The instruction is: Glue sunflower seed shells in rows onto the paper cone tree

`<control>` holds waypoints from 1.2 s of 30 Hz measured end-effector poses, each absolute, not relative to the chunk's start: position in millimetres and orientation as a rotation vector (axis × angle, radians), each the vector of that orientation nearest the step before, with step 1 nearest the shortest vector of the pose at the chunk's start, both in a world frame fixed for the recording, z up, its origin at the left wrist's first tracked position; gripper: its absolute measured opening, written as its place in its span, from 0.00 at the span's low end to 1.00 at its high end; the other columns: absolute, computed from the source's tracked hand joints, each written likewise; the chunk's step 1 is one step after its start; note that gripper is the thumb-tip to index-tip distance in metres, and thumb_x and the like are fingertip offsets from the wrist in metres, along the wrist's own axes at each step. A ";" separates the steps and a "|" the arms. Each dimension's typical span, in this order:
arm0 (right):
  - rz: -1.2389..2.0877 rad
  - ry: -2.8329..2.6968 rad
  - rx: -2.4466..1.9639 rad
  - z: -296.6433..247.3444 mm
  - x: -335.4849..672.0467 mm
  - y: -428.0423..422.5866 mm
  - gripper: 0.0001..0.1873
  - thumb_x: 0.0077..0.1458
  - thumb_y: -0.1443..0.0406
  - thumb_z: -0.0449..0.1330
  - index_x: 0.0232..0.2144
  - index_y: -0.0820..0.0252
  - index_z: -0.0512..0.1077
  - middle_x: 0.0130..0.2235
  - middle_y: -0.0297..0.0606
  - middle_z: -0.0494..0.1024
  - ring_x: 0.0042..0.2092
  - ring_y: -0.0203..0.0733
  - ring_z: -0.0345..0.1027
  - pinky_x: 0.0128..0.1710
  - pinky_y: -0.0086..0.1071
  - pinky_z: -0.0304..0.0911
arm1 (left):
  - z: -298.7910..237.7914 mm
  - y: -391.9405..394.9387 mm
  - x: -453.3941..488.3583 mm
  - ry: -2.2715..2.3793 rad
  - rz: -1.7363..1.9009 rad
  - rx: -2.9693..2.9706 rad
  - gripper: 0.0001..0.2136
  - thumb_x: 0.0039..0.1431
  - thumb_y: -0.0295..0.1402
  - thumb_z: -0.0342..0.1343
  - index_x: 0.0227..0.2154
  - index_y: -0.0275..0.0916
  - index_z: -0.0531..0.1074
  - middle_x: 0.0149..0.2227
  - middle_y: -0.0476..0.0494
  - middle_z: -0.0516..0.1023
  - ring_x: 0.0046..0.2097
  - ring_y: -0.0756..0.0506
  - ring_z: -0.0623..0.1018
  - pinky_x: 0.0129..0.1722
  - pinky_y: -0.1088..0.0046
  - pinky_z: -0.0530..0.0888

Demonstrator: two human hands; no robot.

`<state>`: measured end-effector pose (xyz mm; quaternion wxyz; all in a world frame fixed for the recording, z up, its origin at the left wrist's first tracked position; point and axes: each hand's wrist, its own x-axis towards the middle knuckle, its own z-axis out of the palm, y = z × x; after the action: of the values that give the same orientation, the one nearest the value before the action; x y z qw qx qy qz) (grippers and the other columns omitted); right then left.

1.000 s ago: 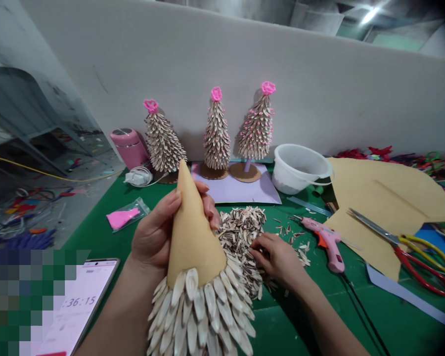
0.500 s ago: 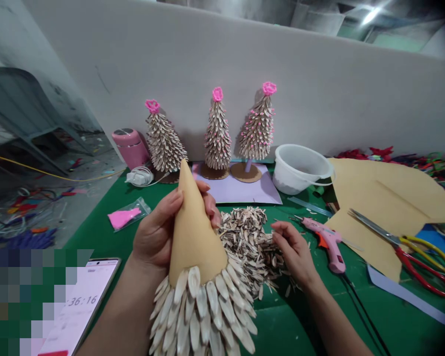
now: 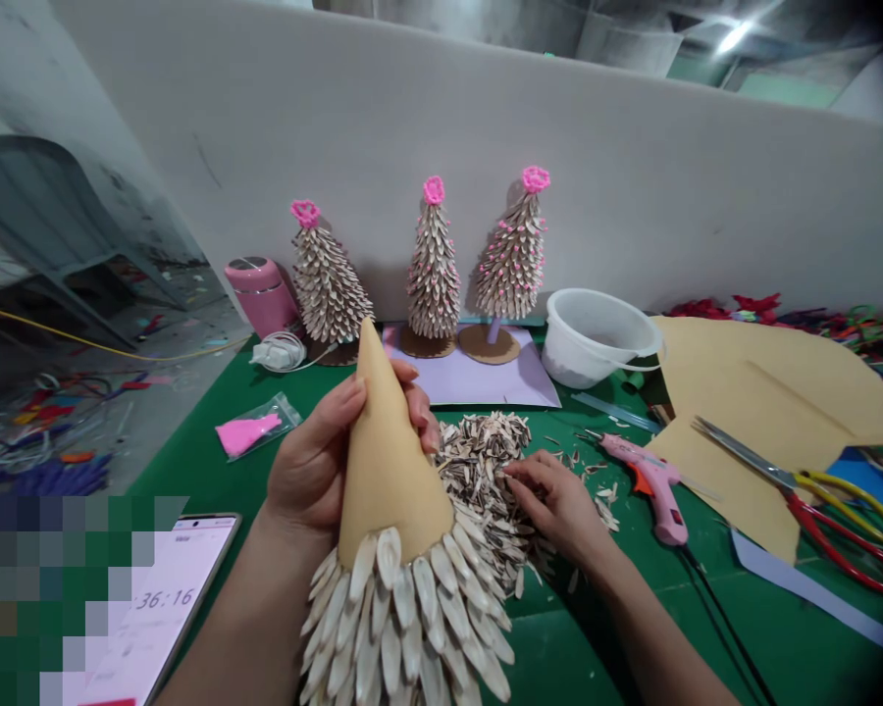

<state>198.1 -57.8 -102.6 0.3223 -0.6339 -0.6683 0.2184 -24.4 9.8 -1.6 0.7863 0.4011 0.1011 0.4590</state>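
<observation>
My left hand [image 3: 320, 456] is wrapped around the upper part of a tan paper cone [image 3: 387, 451], which stands tip up and leans slightly. Overlapping rows of pale sunflower seed shells [image 3: 404, 608] cover the cone's lower part; its upper part is bare paper. Just right of the cone lies a loose pile of striped sunflower seed shells [image 3: 486, 441]. My right hand [image 3: 563, 500] reaches into this pile with thumb and fingertips drawn together. Whether a shell sits between those fingertips is too small to tell.
A pink glue gun [image 3: 651, 480] and scissors [image 3: 795, 480] lie at right, near tan paper [image 3: 772, 382]. Behind stand a white bucket [image 3: 581, 343] and shell-covered trees [image 3: 434, 279]. A phone [image 3: 169, 598] and a plastic bag [image 3: 257, 427] are at left.
My right hand has moved left and slightly down, from the pile's right side further into it. The left hand keeps the cone in nearly the same place.
</observation>
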 end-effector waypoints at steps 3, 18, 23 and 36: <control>0.530 -1.798 -1.687 -106.0 190.3 -48.0 0.10 0.53 0.65 0.54 0.38 0.57 0.71 0.35 0.38 0.71 0.36 0.39 0.65 0.36 0.32 0.60 | -1.3 9.4 -25.1 0.227 0.995 0.853 0.12 0.56 0.35 0.44 0.39 0.35 0.65 0.30 0.45 0.69 0.31 0.45 0.72 0.33 0.67 0.68; 0.662 -1.616 -1.595 -108.5 182.7 -37.7 0.11 0.54 0.60 0.55 0.28 0.62 0.68 0.31 0.33 0.69 0.34 0.35 0.64 0.36 0.35 0.60 | -2.8 10.1 -24.8 0.263 0.994 0.833 0.12 0.55 0.36 0.46 0.38 0.36 0.68 0.28 0.45 0.70 0.31 0.45 0.73 0.33 0.67 0.70; 0.908 -1.277 -1.438 -92.8 190.8 -38.9 0.12 0.55 0.56 0.52 0.31 0.61 0.64 0.27 0.32 0.70 0.25 0.31 0.61 0.24 0.26 0.56 | -4.2 11.1 -24.8 0.250 0.981 0.823 0.12 0.55 0.36 0.46 0.39 0.36 0.67 0.29 0.44 0.70 0.31 0.45 0.73 0.33 0.67 0.70; 1.052 -1.066 -1.177 -42.6 179.8 -60.7 0.08 0.46 0.64 0.63 0.32 0.56 0.73 0.30 0.34 0.75 0.31 0.34 0.69 0.30 0.25 0.65 | -7.3 13.1 -20.9 0.276 0.969 0.746 0.11 0.55 0.35 0.47 0.38 0.36 0.68 0.29 0.44 0.71 0.32 0.45 0.74 0.32 0.69 0.70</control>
<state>179.8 -60.7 -42.6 0.5795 -0.5035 -0.4561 0.4501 -20.9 13.1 -7.3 0.8100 0.3490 0.1291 0.4532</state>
